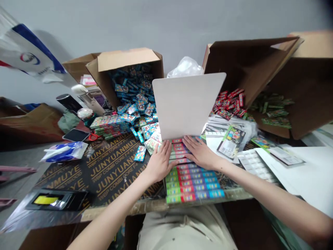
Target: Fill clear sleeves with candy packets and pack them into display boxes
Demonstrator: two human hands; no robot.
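My left hand (159, 162) and my right hand (199, 152) press in from either side on a short stack of striped candy-like packs (179, 151). A longer row of red, green and blue striped packs (194, 184) lies just below them, towards me. A white board (187, 104) stands tilted up just beyond my fingertips. Loose blue packets (132, 91) spill from a cardboard box (125, 60) left of the board, and a few lie near my left hand. Red packets (229, 103) and green packets (273, 110) lie in tipped boxes on the right.
The packs rest on black printed plywood (114, 170) ending in a near edge. Red-handled scissors (93, 137), a steel flask (87, 99) and a plastic bag (63, 151) stand at left. Printed cards (231, 140) and white sheets (299, 170) lie at right. A grey wall (117, 27) stands behind.
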